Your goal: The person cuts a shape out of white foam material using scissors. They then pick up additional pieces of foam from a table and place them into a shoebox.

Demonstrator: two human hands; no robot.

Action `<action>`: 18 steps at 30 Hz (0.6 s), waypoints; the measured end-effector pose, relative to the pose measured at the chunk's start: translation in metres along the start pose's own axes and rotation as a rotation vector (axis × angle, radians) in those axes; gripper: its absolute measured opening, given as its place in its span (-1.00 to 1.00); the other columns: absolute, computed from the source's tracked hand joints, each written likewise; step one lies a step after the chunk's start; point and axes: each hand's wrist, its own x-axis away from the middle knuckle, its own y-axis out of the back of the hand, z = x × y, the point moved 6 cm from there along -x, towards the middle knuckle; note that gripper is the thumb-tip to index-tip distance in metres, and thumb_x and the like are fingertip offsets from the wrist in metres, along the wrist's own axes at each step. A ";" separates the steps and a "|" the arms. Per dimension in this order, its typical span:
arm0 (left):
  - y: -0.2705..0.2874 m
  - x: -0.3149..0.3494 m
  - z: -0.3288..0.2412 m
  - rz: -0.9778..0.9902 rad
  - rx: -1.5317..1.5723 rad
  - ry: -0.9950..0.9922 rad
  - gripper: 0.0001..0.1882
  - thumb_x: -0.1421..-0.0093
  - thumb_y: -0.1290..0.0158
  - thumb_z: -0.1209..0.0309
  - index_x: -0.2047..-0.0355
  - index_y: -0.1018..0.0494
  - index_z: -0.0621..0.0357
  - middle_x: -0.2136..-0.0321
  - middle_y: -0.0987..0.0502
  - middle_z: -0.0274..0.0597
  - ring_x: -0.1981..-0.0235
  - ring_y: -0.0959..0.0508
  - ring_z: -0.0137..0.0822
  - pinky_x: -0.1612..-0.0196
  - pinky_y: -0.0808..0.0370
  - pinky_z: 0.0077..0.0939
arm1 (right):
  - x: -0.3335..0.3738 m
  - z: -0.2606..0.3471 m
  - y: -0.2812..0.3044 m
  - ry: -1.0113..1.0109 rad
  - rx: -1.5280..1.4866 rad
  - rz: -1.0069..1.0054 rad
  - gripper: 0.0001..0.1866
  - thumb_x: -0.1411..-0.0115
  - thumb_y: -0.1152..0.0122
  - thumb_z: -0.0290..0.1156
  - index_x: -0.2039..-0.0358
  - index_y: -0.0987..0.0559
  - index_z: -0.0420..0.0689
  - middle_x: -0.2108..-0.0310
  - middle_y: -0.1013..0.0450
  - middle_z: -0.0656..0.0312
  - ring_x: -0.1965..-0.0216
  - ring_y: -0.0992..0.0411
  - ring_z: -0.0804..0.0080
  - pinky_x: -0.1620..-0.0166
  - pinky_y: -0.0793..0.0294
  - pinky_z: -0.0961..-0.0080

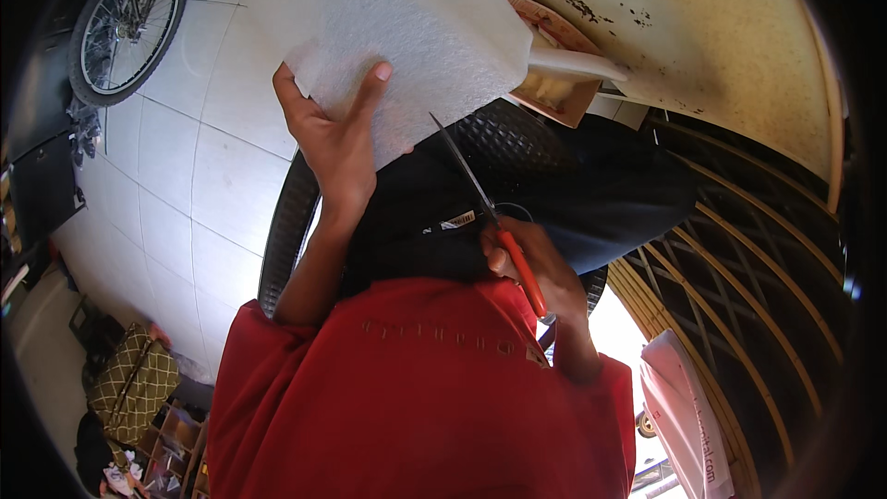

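Observation:
A large white foam sheet (416, 23) spreads across the upper middle of the head view. My left hand (337, 148) grips its near left edge, thumb lying on top and the other fingers partly hidden beneath. My right hand (540, 263) is closed around the red handles of a pair of scissors (468, 169). Their narrow dark blades point up and left, and the tip overlaps the near edge of the sheet. Whether the blades touch the foam I cannot tell. Dark trousers (610, 189) cover my lap under both hands.
Beneath me is a black woven seat (517, 134). An open carton (564, 97) with pale contents sits beyond the sheet, near a stained cream panel (730, 46). A bicycle wheel (129, 32) stands far left on white tiles. To the right are a folding lattice gate (739, 259) and a pale bag (684, 416).

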 end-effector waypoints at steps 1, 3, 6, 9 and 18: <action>-0.001 0.001 0.001 -0.008 -0.003 0.002 -0.20 -0.02 -0.36 0.39 -0.14 -0.10 0.32 0.07 -0.41 0.05 0.04 -0.48 -0.20 -0.04 -0.44 -0.36 | -0.006 0.002 0.000 0.001 -0.002 0.021 -0.27 -0.11 -0.05 0.38 0.49 -0.39 -0.19 0.63 -0.27 0.34 0.62 -0.19 0.61 0.57 -0.15 0.57; -0.001 0.004 0.003 -0.029 -0.009 0.013 -0.20 -0.02 -0.36 0.39 -0.14 -0.10 0.32 0.07 -0.41 0.06 0.04 -0.48 -0.20 -0.05 -0.44 -0.36 | -0.016 0.004 0.000 -0.005 0.006 0.013 -0.26 -0.11 -0.04 0.40 0.51 -0.39 -0.18 0.66 -0.26 0.35 0.64 -0.19 0.62 0.58 -0.16 0.58; -0.001 0.008 0.008 -0.054 -0.040 0.016 -0.20 -0.02 -0.36 0.38 -0.13 -0.10 0.33 0.06 -0.41 0.06 0.03 -0.47 -0.19 -0.05 -0.43 -0.36 | -0.026 0.016 -0.003 -0.031 -0.044 0.017 -0.24 -0.08 -0.03 0.43 0.54 -0.39 -0.17 0.69 -0.25 0.35 0.66 -0.20 0.64 0.61 -0.17 0.60; -0.002 0.008 0.008 -0.053 -0.016 0.016 -0.21 -0.04 -0.35 0.36 -0.13 -0.10 0.35 0.06 -0.40 0.06 0.03 -0.47 -0.19 -0.05 -0.43 -0.36 | -0.031 0.019 -0.001 -0.033 -0.050 0.009 -0.22 -0.06 -0.03 0.45 0.54 -0.39 -0.18 0.71 -0.26 0.35 0.69 -0.23 0.65 0.64 -0.18 0.63; -0.003 0.007 0.013 -0.037 0.119 0.088 -0.36 -0.19 -0.21 0.32 -0.12 -0.11 0.34 0.12 -0.44 0.04 0.08 -0.49 -0.27 0.01 -0.45 -0.44 | -0.029 0.029 0.003 -0.079 -0.181 0.010 -0.44 -0.18 -0.21 0.10 0.58 -0.42 -0.20 0.78 -0.25 0.33 0.80 -0.29 0.64 0.75 -0.15 0.71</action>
